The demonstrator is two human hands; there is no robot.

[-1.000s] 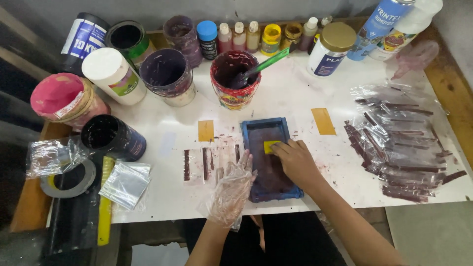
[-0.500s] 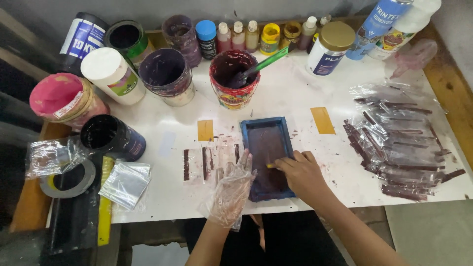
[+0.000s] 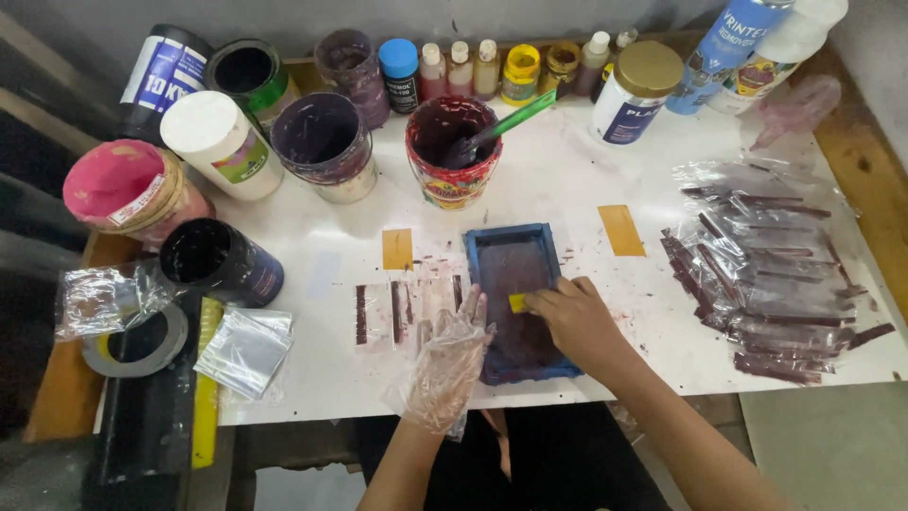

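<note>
Blue tray (image 3: pixel 492 248) steadied by gloved left hand (image 3: pixel 446 364); right hand (image 3: pixel 579 317) fingers pinch yellow scraper (image 3: pixel 518 303) inside.

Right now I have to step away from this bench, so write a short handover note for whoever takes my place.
Left hand, in a clear plastic glove, rests flat beside the blue frame, steadying its left edge.
Right hand, bare, presses a small yellow scraper on the frame's purple-inked surface.
Done: printed clear sleeves lie stacked on the right; dark stripes mark the table left of the frame.
Left: this pass looks unfinished; the ink pot with its green stirrer stands behind.
</note>
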